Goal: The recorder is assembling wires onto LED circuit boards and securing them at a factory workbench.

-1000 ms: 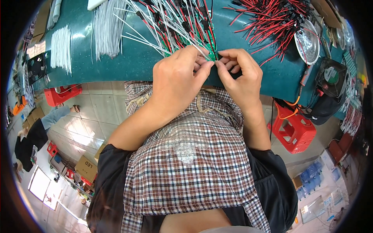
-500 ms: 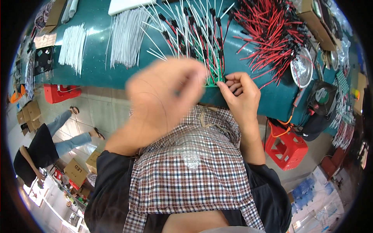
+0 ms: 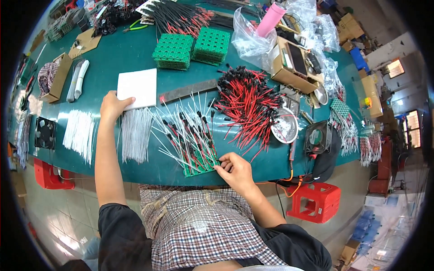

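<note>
My left hand (image 3: 113,107) grips the lower left corner of a flat white slab (image 3: 138,86), its thumb on the near edge. Under the slab's near side lies a bundle of thin grey-white wires (image 3: 137,137). With thumb and fingers, my right hand (image 3: 236,172) pinches the right edge of a green circuit board (image 3: 199,170) at the table's front. From that board stand up many white wires and red-black leads with black plugs (image 3: 192,135), leaning several ways and hiding most of its surface.
A heap of red-black leads (image 3: 248,106) lies right of the board, beside a round metal dish (image 3: 285,126) and a soldering iron (image 3: 291,151). Behind are a grey bar (image 3: 187,91) and stacked green boards (image 3: 173,50). More white wires (image 3: 79,135) and a fan (image 3: 45,132) lie left.
My left hand has gone from beside the board out to the white slab at the left. My right hand remains at the board's edge. The view has tilted up, showing more table.
</note>
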Motion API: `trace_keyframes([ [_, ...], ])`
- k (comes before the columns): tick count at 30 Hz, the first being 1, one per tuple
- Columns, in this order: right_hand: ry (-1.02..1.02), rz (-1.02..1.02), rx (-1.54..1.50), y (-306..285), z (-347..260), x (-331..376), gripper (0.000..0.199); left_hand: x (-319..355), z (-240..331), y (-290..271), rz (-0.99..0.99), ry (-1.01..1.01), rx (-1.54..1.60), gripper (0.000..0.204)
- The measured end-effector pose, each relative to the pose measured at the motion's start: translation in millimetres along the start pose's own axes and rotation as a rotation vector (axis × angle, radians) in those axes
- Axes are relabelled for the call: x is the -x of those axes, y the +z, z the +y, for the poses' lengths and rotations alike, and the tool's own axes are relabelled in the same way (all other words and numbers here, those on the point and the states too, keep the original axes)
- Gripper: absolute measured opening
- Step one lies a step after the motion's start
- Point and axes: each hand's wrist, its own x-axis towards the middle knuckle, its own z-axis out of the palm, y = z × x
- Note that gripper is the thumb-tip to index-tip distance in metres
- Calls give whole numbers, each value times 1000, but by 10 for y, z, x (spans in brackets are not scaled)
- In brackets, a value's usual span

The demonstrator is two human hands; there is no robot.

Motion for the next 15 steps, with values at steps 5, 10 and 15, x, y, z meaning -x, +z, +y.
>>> trace_keyframes([
  [5,-19,-3,7,-21,-10,-75,31,-18,-58,-184,56,10,442,43],
  [10,-38,3,1,-33,13,-73,33,685,269,-643,396,178,980,31],
  [15,-44,48,-167,-305,-137,32,52,1660,312,-817,177,229,991,23],
])
